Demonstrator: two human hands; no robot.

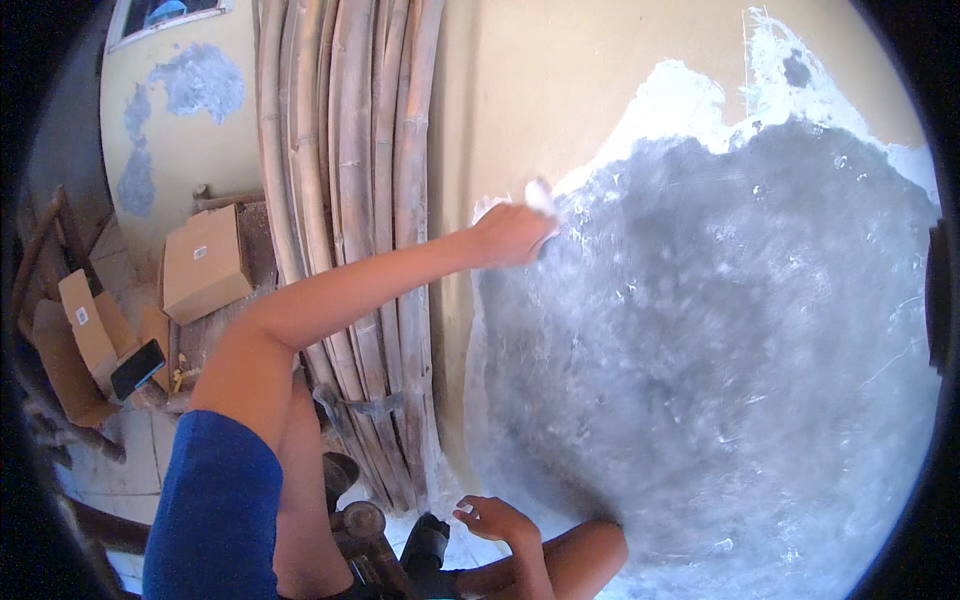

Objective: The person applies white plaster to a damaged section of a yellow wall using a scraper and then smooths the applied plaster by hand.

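My left hand (pixel 515 236) is raised against the wall at the end of my outstretched arm. Its fingers are closed on a small white piece (pixel 540 195), which is blurred, so I cannot tell its kind. The hand is at the upper left border of a large grey patch (pixel 700 330), where white coating (pixel 665 105) meets yellowish paint (pixel 560 90). Low down, my right hand (pixel 497 520) hangs beside my bent knee. Its fingers are loosely curled and apart, with nothing visible in them.
Tall bamboo poles (pixel 350 150) lean upright left of the patch. Further left are a closed cardboard box (pixel 205 265), an opened cardboard box (pixel 85 325) and a dark phone (pixel 138 370). A dark bamboo frame (pixel 365 520) stands by my legs.
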